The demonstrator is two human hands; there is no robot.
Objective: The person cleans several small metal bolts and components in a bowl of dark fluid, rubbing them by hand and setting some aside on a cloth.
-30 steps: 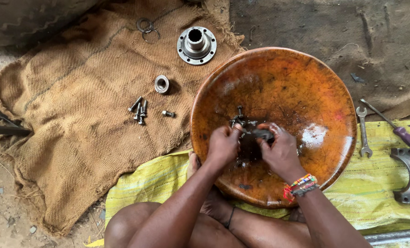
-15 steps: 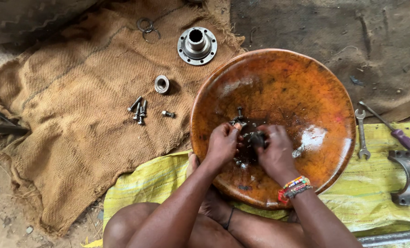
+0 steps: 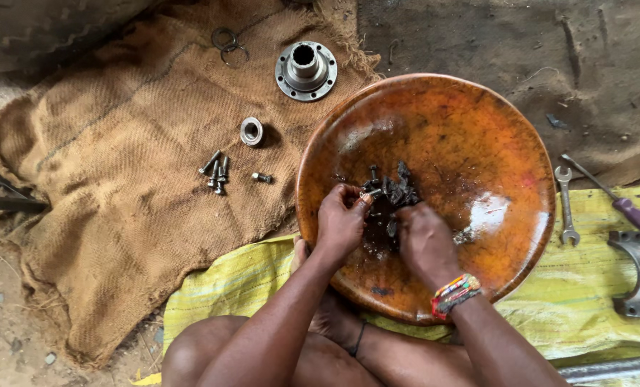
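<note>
I am sitting on the ground with a wide orange bowl (image 3: pixel 470 143) tilted in front of my knees, and both my hands are working in its greasy middle. My left hand (image 3: pixel 340 221) is pinching a small bolt (image 3: pixel 369 193) between thumb and fingertips, closed on it just above the dark puddle. My right hand (image 3: pixel 422 242) is curled over a black, grimy rag (image 3: pixel 399 192), its fingers gripping the lower end while the rest of the rag is sticking up toward the far side of the bowl. The two hands are lying close together, nearly touching, with the bolt and rag just beside each other at the bowl's centre. A few more small bolts are lying in the dark oil next to my left fingers; I cannot tell how many. A beaded bracelet (image 3: pixel 454 294) is circling my right wrist. To my left, on a burlap sack (image 3: pixel 112 179), a cluster of clean bolts (image 3: pixel 216 172) is lying together, with one single bolt (image 3: pixel 262 177) just apart, a round bush (image 3: pixel 252 131) beyond them, a flanged hub (image 3: pixel 306 69) farther up, and wire rings (image 3: pixel 228 44) near the sack's top edge. To my right, a spanner (image 3: pixel 566 204) and a purple-handled screwdriver (image 3: pixel 621 204) are lying beside the bowl, and a curved metal clamp (image 3: pixel 639 269) is resting on a yellow sheet (image 3: pixel 592 301).
</note>
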